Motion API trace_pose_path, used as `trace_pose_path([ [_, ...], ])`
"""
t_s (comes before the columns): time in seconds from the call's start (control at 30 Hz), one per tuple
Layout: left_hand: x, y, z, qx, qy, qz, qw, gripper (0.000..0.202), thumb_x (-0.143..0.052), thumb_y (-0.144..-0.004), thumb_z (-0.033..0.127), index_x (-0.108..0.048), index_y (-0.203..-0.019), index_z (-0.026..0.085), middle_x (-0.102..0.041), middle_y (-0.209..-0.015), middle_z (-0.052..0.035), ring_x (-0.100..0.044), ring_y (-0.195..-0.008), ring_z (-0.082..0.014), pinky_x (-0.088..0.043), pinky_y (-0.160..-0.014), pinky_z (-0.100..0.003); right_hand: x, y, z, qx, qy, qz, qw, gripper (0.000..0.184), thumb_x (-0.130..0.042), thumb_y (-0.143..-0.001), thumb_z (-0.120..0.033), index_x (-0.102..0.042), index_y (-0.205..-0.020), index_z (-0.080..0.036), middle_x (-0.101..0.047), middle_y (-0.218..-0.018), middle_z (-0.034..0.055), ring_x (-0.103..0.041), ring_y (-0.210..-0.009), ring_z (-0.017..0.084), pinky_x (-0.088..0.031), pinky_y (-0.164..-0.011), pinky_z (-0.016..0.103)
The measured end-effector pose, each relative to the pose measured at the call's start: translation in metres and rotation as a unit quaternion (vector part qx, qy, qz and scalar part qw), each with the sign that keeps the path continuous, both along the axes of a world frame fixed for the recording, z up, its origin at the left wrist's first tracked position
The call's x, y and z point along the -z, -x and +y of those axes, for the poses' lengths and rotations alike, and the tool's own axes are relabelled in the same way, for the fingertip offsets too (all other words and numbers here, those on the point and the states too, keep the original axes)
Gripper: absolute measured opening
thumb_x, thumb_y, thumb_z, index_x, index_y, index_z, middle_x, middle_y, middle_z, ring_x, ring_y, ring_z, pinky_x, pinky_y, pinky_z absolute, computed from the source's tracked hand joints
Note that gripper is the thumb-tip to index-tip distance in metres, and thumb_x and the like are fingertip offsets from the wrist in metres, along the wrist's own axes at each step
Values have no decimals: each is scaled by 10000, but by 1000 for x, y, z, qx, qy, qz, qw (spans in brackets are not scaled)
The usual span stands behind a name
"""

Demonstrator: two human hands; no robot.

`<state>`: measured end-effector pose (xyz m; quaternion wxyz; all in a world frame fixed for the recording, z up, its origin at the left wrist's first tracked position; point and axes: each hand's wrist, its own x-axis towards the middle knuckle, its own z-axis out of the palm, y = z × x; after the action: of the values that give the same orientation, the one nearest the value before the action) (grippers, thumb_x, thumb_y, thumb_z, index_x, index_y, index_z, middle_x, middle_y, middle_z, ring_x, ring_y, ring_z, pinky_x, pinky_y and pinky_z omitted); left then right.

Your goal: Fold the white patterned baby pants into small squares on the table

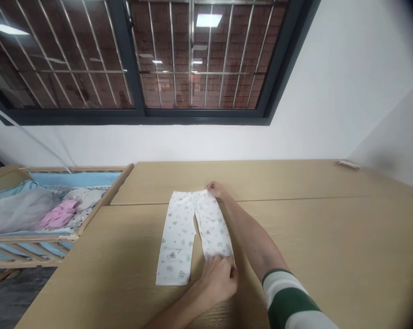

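Note:
A small pair of white baby pants [181, 237] with a printed pattern lies flat on the wooden tabletop [131, 265], waistband at the far end and legs toward me. My left hand [219, 276] is closed on the hem of the right-hand leg and covers that hem. At the far right corner of the waistband, my right hand [216, 189] pinches the fabric between its fingers. The left-hand leg rests untouched, with a gap of bare wood between the two legs.
A wooden crib [103, 201] with blue lining stands at the left, holding bedding and a pink cloth [60, 213]. Behind the table are a white wall [206, 142] and a barred window [206, 116]. A small flat object [349, 164] lies at the back right.

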<state>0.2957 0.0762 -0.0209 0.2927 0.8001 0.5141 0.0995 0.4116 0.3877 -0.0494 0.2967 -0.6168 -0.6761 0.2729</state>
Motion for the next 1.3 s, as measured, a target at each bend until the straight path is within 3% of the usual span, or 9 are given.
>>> trace_pose_path([
  [0.3, 1, 80, -29, -161, 72, -275, 945, 394, -432, -981, 476, -582, -743, 199, -725, -738, -28, -631, -663, -166, -405, -615, -255, -42, 79, 20, 2, -12, 41, 999, 141, -745, -723, -190, -664, -835, -165, -694, -776, 30, -619, -727, 150, -445, -631, 216],
  [0.5, 22, 144, -51, -251, 34, -157, 955, 410, -390, -998, 472, -561, -722, 221, -676, -688, -6, -630, -651, -173, -390, -619, -261, -27, 161, 5, -1, 7, 27, 1000, 176, -696, -745, -141, -639, -908, -178, -687, -829, 25, -618, -730, 143, -439, -619, 209],
  [0.7, 37, 166, -63, -326, 10, 90, 941, 280, -416, -989, 330, -602, -803, 234, -714, -772, -27, -688, -739, -231, -397, -606, -292, -14, 196, -23, -13, 21, -8, 1000, 161, -630, -809, -129, -617, -964, -169, -694, -934, 72, -641, -811, 188, -466, -681, 253],
  [0.8, 43, 163, -65, -328, -126, 141, 926, 260, -424, -999, 313, -648, -909, 216, -730, -895, -72, -696, -876, -270, -497, -737, -352, -21, 198, -36, -40, 5, -20, 999, 191, -599, -888, -213, -608, -1070, -155, -690, -1075, 125, -649, -956, 243, -495, -785, 315],
  [0.9, 56, 156, -68, -243, -324, 114, 907, 292, -438, -999, 286, -629, -1187, 171, -709, -1163, -131, -664, -1080, -280, -530, -894, -392, -31, 195, -66, -103, -31, -20, 994, 297, -563, -955, -274, -579, -1233, -171, -653, -1266, 130, -622, -1129, 248, -485, -934, 345],
  [0.97, 69, 150, -71, -163, -386, 107, 902, 419, -488, -974, 279, -541, -1370, 151, -629, -1360, -155, -604, -1231, -287, -533, -943, -385, -37, 188, -100, -201, -63, -20, 977, 429, -612, -956, -342, -534, -1354, -202, -601, -1392, 110, -574, -1254, 234, -449, -1036, 332],
  [1.1, 102, 138, -83, -119, -408, 161, 891, 616, -593, -904, 339, -476, -1491, 194, -555, -1465, -152, -519, -1338, -365, -530, -968, -455, -33, 164, -190, -524, -115, -35, 843, 626, -538, -1008, -478, -381, -1548, -203, -366, -1620, 143, -353, -1492, 275, -326, -1197, 402],
  [1.2, 124, 137, -91, -108, -414, 182, 885, 503, -639, -877, 395, -620, -1364, 270, -679, -1282, -113, -631, -1162, -366, -549, -916, -477, -17, 143, -240, -603, -113, -52, 788, 644, -507, -1027, -446, -323, -1592, -197, -339, -1632, 150, -282, -1531, 252, -273, -1234, 383],
  [1.3, 133, 137, -95, -97, -407, 187, 889, 445, -666, -860, 440, -676, -1286, 312, -698, -1234, -90, -653, -1094, -355, -564, -885, -472, 2, 128, -252, -615, -127, -76, 774, 623, -505, -1031, -423, -351, -1582, -178, -383, -1607, 149, -276, -1533, 231, -230, -1252, 379],
])
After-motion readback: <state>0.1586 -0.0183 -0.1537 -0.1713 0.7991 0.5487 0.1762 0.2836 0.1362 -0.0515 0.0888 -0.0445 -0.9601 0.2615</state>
